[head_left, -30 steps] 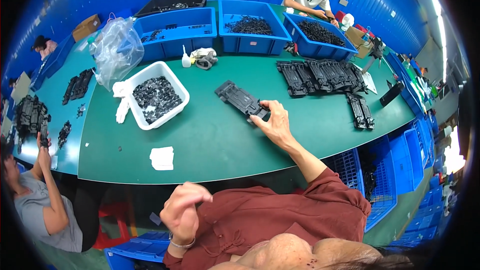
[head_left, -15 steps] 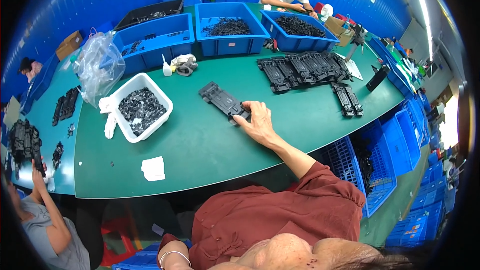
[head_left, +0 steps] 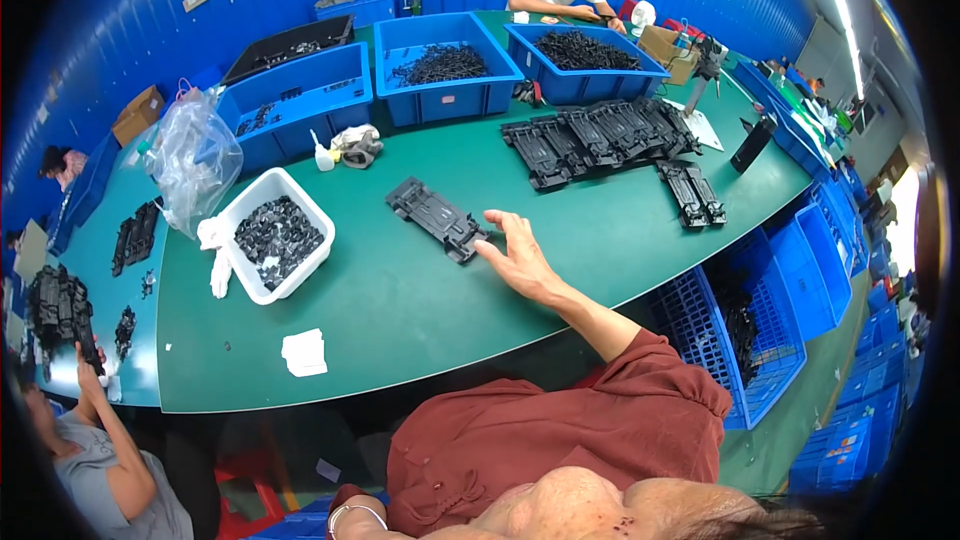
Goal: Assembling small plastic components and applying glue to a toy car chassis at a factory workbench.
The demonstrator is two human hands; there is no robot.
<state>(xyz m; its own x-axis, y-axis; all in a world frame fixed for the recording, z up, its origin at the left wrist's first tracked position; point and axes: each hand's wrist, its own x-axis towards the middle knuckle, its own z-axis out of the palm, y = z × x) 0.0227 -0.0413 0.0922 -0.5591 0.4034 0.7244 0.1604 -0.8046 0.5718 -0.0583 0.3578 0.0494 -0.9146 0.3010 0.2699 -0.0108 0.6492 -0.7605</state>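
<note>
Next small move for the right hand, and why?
Probably draw the right hand back from the long black plastic chassis-like piece: the hand is open at the piece's right end, though contact is unclear, and the green tabletop supports the piece.

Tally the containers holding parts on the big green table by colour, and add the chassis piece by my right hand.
Blue bins: 3
Black bin: 1
White tub: 1
Black chassis piece by your right hand: 1
Total: 6
</note>
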